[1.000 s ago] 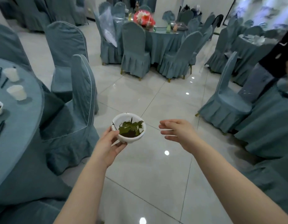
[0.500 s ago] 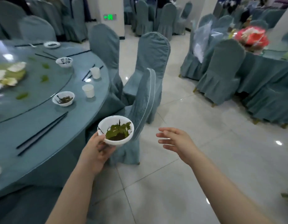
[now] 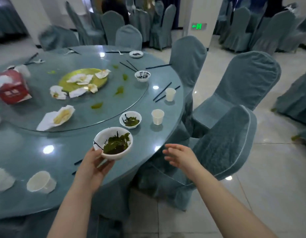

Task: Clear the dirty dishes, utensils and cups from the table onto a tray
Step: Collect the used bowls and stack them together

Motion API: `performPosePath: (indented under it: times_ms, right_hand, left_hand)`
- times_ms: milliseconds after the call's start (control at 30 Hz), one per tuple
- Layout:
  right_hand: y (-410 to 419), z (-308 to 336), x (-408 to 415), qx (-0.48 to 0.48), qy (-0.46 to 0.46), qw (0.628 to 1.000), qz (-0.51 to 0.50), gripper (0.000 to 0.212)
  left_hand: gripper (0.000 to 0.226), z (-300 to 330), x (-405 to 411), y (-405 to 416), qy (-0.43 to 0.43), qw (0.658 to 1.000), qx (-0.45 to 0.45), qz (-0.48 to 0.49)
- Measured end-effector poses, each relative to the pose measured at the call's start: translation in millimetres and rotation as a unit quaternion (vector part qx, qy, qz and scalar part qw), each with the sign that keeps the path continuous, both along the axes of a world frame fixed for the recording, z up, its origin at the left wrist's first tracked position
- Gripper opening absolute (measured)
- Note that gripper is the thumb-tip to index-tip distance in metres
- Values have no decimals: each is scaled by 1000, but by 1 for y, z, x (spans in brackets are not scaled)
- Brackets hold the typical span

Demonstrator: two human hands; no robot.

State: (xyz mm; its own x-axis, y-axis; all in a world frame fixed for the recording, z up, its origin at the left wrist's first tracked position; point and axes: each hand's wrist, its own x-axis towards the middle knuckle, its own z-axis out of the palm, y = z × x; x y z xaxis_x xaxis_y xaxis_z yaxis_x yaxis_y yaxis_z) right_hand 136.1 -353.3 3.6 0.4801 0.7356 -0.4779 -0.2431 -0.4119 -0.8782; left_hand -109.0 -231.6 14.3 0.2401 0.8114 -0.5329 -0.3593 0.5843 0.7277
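A person's left hand (image 3: 95,164) grips a white bowl (image 3: 113,143) of dark green leftovers from below, holding it above the near edge of a round table (image 3: 28,152). The right hand (image 3: 180,156) hovers to the bowl's right, fingers loosely spread, holding nothing. Just beyond the held bowl sits a second bowl (image 3: 130,119) with greens, a paper cup (image 3: 157,116) beside it. Farther off stand another cup (image 3: 170,94) and a third bowl (image 3: 142,76). Left of the holding hand, a cup (image 3: 39,181) lies tipped over.
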Motion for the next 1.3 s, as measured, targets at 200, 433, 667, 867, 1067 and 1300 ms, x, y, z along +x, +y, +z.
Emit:
performPosePath:
  times_ms: [200, 433, 667, 867, 1067, 1300]
  right_hand:
    - [93, -25, 27, -49, -5, 997, 65, 16]
    - [210, -72, 40, -116, 19, 987, 107, 25]
    - [283, -102, 31, -156, -25, 982, 101, 16]
    - [295, -98, 27, -128, -80, 978, 147, 21]
    - [297, -61, 35, -33, -63, 994, 79, 15]
    - [311, -27, 76, 3, -56, 998, 14, 11]
  left_hand:
    - [17, -3, 5, 51, -11, 996, -22, 91]
    - [15, -13, -5, 89, 36, 984, -31, 173]
    - [18, -20, -20, 108, 40, 969, -18, 242]
    - [19, -27, -24, 114, 28, 969, -21, 246]
    - [17, -30, -26, 142, 24, 983, -24, 180]
    - [18, -25, 2, 190, -2, 990, -42, 131]
